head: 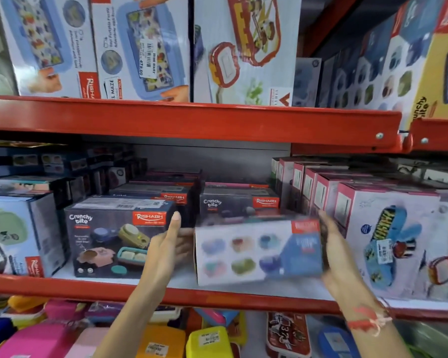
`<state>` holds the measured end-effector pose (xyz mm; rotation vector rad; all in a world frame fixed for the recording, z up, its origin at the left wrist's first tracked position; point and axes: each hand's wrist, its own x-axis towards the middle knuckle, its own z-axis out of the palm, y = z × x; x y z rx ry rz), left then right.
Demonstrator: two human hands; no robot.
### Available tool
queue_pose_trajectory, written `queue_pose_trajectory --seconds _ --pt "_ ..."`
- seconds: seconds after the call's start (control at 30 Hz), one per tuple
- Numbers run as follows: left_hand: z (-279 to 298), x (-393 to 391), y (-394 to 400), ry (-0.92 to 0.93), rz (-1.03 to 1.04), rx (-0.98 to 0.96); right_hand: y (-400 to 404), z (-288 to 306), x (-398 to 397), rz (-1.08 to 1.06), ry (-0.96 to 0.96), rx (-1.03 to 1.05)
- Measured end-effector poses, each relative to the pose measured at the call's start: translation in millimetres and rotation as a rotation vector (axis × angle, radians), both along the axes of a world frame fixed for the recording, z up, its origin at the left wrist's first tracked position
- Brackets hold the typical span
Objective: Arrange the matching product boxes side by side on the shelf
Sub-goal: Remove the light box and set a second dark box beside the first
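Observation:
A white product box (256,251) printed with several small coloured containers sits blurred at the front of the middle shelf (181,295). My left hand (171,246) presses flat against its left end and my right hand (334,244) against its right end, so both hold it between them. To its left stands a dark "Crunchy bite" box (114,239), close beside my left hand. Another dark "Crunchy bite" box (238,205) stands directly behind the white one, with more of the same stacked further back.
Pink-and-white boxes (388,241) crowd the shelf right of my right hand. A pale box with a green container (18,233) fills the left end. An orange shelf beam (192,120) runs overhead with large boxes above. Coloured lunch boxes (161,342) lie below.

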<state>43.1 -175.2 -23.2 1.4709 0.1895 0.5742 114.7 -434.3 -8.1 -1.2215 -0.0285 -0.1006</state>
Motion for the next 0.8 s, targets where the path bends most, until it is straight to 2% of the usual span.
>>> queue_pose_trajectory --seconds 0.1,0.2,0.37,0.6,0.8 --pt "10 -4 -1 -0.077 -0.076 0.032 3 1 5 0.039 -0.093 -0.053" --pt "14 -3 -1 -0.097 -0.065 0.151 9 -2 5 0.005 -0.194 -0.118" --pt "5 11 8 -0.133 -0.033 0.224 14 -12 8 0.022 -0.311 -0.066" --pt "-16 19 5 -0.146 0.056 0.217 24 -35 12 -0.067 -0.367 -0.169" --pt "-29 18 -1 -0.170 0.052 0.173 31 -48 1 -0.148 -0.402 -0.165"
